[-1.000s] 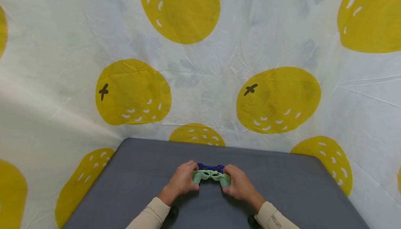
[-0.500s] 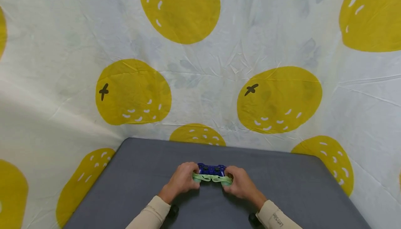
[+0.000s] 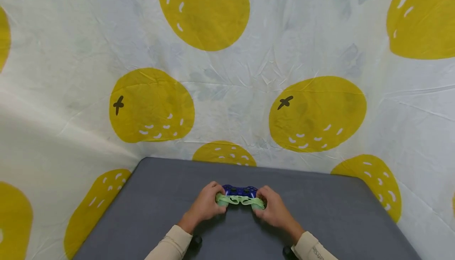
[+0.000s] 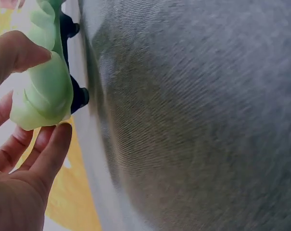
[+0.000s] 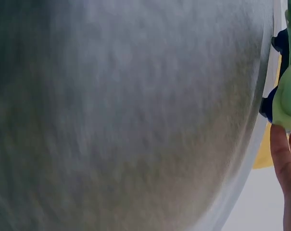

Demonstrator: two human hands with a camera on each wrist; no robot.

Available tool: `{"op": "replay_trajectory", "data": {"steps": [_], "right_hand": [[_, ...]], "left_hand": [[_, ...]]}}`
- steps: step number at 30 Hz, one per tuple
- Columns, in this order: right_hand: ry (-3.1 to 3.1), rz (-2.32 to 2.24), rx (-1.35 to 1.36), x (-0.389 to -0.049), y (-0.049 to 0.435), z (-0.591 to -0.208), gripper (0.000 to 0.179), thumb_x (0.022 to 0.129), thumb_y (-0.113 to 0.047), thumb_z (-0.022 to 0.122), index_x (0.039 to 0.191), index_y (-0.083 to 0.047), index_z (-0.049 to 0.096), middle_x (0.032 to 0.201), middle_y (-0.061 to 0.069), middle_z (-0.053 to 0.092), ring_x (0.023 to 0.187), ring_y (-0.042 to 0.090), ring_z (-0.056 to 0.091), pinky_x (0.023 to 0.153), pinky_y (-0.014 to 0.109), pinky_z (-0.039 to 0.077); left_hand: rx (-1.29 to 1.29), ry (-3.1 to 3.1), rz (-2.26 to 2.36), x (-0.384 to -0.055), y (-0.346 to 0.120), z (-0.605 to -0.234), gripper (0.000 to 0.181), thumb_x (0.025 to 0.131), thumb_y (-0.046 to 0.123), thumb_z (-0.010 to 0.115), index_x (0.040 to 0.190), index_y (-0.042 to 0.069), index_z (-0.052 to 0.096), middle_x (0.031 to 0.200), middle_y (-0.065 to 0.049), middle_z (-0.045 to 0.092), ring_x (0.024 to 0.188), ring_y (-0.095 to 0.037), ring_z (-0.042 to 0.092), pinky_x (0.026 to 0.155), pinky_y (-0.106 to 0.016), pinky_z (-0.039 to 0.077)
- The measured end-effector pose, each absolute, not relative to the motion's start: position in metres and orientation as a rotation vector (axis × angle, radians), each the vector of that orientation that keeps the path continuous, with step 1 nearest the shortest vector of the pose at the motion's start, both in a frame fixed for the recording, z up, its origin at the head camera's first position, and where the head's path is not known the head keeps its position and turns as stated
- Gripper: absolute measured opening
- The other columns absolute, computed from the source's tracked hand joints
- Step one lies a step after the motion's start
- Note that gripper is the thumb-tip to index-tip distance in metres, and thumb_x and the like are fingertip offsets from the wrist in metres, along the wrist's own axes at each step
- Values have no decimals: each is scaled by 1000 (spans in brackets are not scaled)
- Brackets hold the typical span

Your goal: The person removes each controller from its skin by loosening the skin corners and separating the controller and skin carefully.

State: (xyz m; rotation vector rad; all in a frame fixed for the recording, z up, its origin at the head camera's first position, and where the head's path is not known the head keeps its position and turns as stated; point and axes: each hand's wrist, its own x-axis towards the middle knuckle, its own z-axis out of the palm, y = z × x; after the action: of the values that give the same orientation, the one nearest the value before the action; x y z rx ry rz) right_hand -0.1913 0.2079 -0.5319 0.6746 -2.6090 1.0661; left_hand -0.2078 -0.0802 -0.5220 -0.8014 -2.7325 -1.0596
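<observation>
A dark blue game controller [image 3: 239, 191] is held just above the grey table, its far side turned away from me. Around its near side lies a pale green, soft-looking controller cover [image 3: 240, 201], with two round openings in the middle. My left hand [image 3: 205, 204] grips the left end of the cover; in the left wrist view the thumb presses on the green cover [image 4: 50, 91] and fingertips touch its lower end. My right hand [image 3: 273, 208] grips the right end. In the right wrist view the green cover [image 5: 285, 103] is cut off by the frame's edge.
The grey table [image 3: 170, 173] runs back to a white cloth [image 3: 234, 113] with large yellow fruit prints, which hangs behind and at both sides. Dark round objects [image 3: 196, 241] sit beside each wrist, partly behind the sleeves.
The controller and cover have tilted, so more of the blue top shows and the cover's openings look flatter. Both hands keep their grip and have barely shifted.
</observation>
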Motion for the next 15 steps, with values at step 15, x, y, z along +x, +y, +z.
{"op": "replay_trajectory", "data": {"steps": [15], "right_hand": [[-2664, 1223, 440, -190, 203, -525, 36, 63, -8, 99, 87, -17, 73, 78, -6, 68, 68, 1, 59, 64, 24, 52]], "left_hand": [[-809, -2713, -1104, -214, -84, -525, 25, 79, 16, 86, 102, 15, 75, 98, 0, 67, 75, -5, 50, 63, -21, 47]]}}
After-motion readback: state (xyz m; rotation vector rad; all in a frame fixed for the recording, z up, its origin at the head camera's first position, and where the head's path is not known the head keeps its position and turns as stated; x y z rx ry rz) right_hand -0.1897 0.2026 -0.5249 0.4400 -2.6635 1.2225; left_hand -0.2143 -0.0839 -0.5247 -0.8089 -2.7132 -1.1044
